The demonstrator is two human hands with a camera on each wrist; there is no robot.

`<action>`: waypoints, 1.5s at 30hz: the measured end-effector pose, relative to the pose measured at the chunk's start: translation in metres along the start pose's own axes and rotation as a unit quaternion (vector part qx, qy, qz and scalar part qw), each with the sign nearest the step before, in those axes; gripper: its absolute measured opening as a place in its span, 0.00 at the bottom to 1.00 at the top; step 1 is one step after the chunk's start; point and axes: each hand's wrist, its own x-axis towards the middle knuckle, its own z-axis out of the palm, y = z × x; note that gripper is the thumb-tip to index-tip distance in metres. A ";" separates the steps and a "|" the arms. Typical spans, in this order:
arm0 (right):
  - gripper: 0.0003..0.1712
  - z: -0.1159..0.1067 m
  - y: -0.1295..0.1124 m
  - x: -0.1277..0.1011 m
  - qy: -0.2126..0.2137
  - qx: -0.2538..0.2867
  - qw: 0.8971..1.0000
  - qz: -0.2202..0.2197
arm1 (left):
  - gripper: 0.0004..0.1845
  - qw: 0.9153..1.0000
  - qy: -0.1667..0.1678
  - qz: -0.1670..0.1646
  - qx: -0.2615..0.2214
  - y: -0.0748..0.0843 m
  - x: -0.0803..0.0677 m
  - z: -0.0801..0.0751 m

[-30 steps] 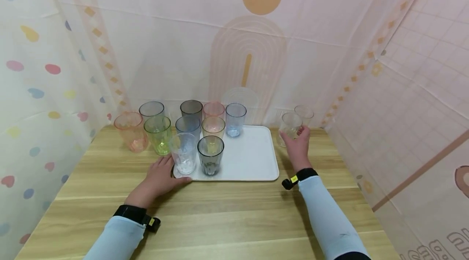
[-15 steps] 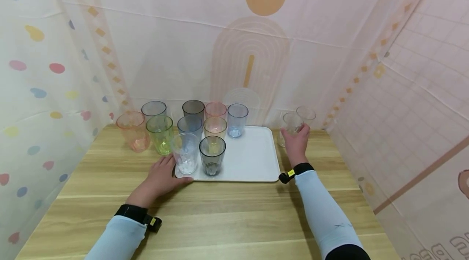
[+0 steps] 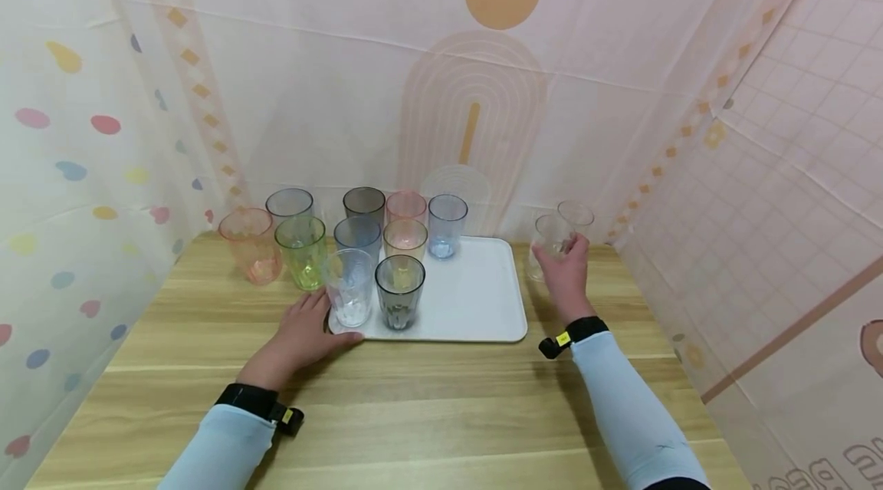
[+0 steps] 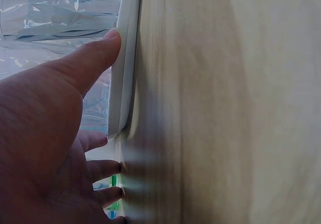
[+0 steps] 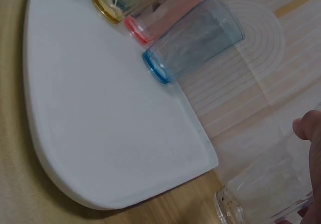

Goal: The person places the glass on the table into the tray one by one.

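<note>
1. A wooden table (image 3: 428,398) is standing inside patterned curtain walls, carrying a white tray (image 3: 476,298).
2. The left hand (image 3: 300,337) is lying flat and relaxed against the tray's near left corner, thumb pressing its rim.
3. The right hand (image 3: 567,275) is gripping a clear cup (image 3: 548,241) standing on the table just right of the tray.
4. Coloured cups (image 3: 398,292) are crowding the tray's left half.

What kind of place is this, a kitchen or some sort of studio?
Probably a staged recording booth, not a kitchen: printed fabric backdrops enclose a wooden table holding only a white tray and coloured tumblers.
</note>
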 end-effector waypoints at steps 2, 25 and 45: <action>0.49 0.000 -0.004 -0.004 -0.006 0.004 1.000 -0.007 | 0.66 1.000 0.003 0.002 -0.002 -0.001 0.000 -0.001; 0.42 0.083 -0.061 -0.066 -0.168 -0.003 0.985 -0.049 | 0.67 1.000 0.020 0.016 -0.007 -0.008 0.002 0.004; 0.42 0.116 -0.058 -0.071 -0.185 0.015 0.981 -0.049 | 0.70 1.000 0.024 0.010 -0.007 -0.021 0.007 0.018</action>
